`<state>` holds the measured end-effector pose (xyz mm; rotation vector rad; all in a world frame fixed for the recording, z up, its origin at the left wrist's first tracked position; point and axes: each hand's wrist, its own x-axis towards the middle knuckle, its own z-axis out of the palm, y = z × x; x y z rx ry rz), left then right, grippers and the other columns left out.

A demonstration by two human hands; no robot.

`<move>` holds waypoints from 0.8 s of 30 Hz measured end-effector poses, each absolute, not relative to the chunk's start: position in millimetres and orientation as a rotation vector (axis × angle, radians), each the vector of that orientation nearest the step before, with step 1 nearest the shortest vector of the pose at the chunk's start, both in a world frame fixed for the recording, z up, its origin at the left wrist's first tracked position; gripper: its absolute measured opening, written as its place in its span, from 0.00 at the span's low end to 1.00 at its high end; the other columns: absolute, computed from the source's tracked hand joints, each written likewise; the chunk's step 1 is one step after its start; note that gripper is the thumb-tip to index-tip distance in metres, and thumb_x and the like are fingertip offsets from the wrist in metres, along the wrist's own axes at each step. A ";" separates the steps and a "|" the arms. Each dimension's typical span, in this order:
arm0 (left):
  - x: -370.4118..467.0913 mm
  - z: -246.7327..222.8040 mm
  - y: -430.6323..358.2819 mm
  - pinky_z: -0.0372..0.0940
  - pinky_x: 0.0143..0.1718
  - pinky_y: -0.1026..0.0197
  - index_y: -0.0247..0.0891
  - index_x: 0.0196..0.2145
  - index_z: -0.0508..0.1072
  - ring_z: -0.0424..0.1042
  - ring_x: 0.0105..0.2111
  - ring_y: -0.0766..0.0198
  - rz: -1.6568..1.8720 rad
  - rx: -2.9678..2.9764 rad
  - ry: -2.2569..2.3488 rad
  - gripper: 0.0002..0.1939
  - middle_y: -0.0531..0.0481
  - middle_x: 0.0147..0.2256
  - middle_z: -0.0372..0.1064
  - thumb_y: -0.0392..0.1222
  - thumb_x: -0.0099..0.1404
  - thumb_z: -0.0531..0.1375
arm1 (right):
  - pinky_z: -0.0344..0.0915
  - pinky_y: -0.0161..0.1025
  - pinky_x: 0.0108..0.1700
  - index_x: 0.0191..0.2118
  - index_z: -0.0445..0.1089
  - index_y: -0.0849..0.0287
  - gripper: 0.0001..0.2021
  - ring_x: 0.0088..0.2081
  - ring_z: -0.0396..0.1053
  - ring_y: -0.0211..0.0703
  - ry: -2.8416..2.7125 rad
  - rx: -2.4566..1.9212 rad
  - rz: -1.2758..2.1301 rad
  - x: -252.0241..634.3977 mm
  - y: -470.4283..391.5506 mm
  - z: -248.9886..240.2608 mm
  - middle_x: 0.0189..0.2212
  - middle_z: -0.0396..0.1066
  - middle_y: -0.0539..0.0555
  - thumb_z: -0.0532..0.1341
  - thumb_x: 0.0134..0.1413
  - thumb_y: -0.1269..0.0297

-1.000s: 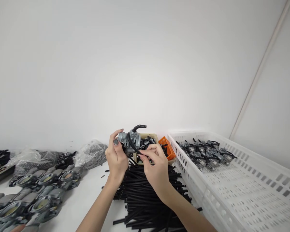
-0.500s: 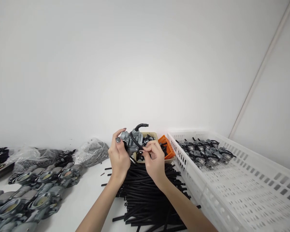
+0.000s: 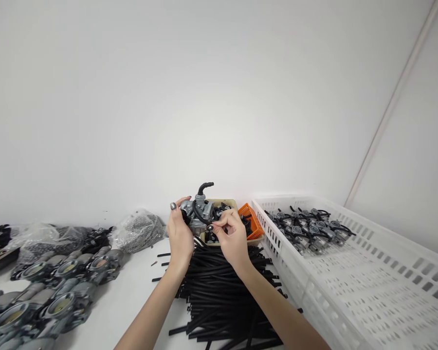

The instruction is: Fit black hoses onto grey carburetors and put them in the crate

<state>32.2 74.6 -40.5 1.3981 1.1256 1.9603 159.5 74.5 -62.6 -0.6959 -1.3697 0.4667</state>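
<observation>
Above slender black rubber tubes, the left hand grips a grey metal carburetor; the right hand pinches its curved black hose.

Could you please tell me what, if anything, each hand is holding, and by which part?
The left hand grips the carburetor by its left end; the right hand pinches its black hose near the lower end.
</observation>
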 end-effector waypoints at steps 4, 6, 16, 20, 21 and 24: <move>33.3 -34.9 76.0 0.68 0.30 0.58 0.38 0.49 0.73 0.75 0.32 0.56 1.808 1.203 1.041 0.35 0.45 0.37 0.77 0.70 0.68 0.43 | 0.71 0.43 0.45 0.38 0.71 0.55 0.18 0.46 0.72 0.49 -1.208 -0.684 0.794 163.4 74.3 -57.8 0.45 0.72 0.57 0.74 0.39 0.64; 33.7 -32.2 74.9 0.67 0.29 0.59 0.38 0.47 0.75 0.75 0.31 0.56 1.736 1.172 0.991 0.33 0.46 0.36 0.78 0.69 0.65 0.51 | 0.71 0.47 0.54 0.52 0.69 0.54 0.29 0.53 0.72 0.51 -1.217 -0.618 1.040 165.4 70.8 -53.8 0.54 0.73 0.59 0.75 0.41 0.62; 35.7 -34.3 76.2 0.64 0.31 0.64 0.38 0.45 0.76 0.73 0.37 0.58 1.658 1.096 0.889 0.28 0.47 0.40 0.77 0.59 0.53 0.68 | 0.65 0.52 0.64 0.56 0.71 0.57 0.28 0.60 0.70 0.56 -1.301 -0.570 1.195 171.9 60.3 -45.6 0.58 0.74 0.58 0.73 0.50 0.57; 33.4 -33.3 76.4 0.65 0.29 0.63 0.39 0.45 0.77 0.75 0.35 0.57 1.617 1.068 0.897 0.27 0.47 0.38 0.78 0.62 0.56 0.66 | 0.64 0.51 0.64 0.60 0.67 0.58 0.31 0.62 0.68 0.56 -1.313 -0.607 1.208 174.4 56.8 -41.4 0.62 0.69 0.60 0.71 0.52 0.55; 32.8 -32.4 75.8 0.66 0.28 0.62 0.39 0.45 0.77 0.76 0.34 0.57 1.609 1.064 0.900 0.28 0.47 0.37 0.78 0.63 0.57 0.64 | 0.63 0.52 0.65 0.63 0.65 0.57 0.33 0.63 0.67 0.55 -1.329 -0.618 1.202 175.8 54.6 -39.7 0.65 0.66 0.61 0.70 0.54 0.54; 32.7 -28.9 72.1 0.66 0.26 0.60 0.38 0.47 0.77 0.75 0.28 0.57 1.611 1.088 0.909 0.30 0.46 0.34 0.78 0.67 0.62 0.58 | 0.61 0.55 0.66 0.70 0.53 0.50 0.40 0.68 0.59 0.57 -1.440 -0.717 1.122 180.9 44.5 -34.9 0.72 0.51 0.59 0.68 0.56 0.51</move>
